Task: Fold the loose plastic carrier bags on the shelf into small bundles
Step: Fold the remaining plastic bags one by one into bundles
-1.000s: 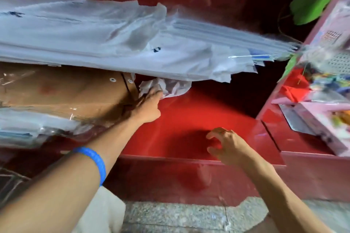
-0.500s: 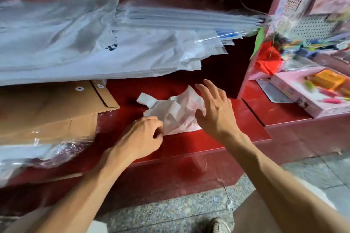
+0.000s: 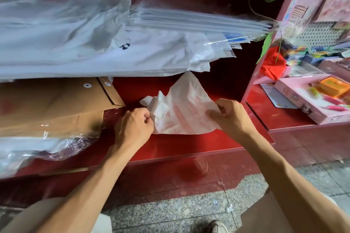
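Sitting mid-frame on the red shelf point(image 3: 189, 143) is a crumpled white carrier bag point(image 3: 181, 108), half lifted off it. Left hand point(image 3: 133, 126) has a tight pinch grip on the bag's bunched left edge, right hand point(image 3: 232, 115) pinches its right corner, fingers curled. Brown envelopes point(image 3: 56, 104) lie at the left, a stack of white plastic sheets point(image 3: 85, 43) across the upper left, and a pink box point(image 3: 310, 98) at right.
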`<state>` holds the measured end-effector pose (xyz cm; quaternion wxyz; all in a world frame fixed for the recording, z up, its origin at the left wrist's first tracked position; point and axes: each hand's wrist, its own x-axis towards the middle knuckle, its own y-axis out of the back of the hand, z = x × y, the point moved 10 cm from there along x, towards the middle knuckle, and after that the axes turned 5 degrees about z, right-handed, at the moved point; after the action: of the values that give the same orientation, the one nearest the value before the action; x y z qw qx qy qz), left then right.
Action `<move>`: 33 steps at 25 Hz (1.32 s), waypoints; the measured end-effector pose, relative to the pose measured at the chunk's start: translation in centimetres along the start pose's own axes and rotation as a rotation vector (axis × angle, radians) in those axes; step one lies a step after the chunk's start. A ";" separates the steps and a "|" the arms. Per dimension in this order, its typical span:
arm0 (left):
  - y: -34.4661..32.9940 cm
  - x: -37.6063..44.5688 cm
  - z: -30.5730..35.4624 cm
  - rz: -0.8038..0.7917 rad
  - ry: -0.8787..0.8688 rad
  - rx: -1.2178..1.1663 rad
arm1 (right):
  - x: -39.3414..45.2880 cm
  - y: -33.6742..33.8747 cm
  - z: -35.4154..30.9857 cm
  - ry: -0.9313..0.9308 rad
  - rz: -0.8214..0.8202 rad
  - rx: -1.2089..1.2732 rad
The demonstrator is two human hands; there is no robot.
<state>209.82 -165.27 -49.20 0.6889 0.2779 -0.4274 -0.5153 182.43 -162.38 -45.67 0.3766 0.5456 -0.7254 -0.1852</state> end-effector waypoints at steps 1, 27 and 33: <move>0.0 0.1 -0.1 0.035 0.036 -0.024 | -0.1 1.2 -0.3 0.019 0.066 -0.003; -1.5 1.0 -3.4 -0.147 0.427 -0.410 | -3.2 -6.5 -0.8 0.064 -0.368 -0.216; 0.3 0.4 -0.2 -0.061 -0.162 0.214 | -2.0 -6.1 1.5 -0.063 -0.398 -0.409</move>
<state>210.20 -165.52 -48.91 0.6025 0.3202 -0.5257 -0.5081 185.57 -162.79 -51.50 0.4125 0.5840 -0.5629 -0.4147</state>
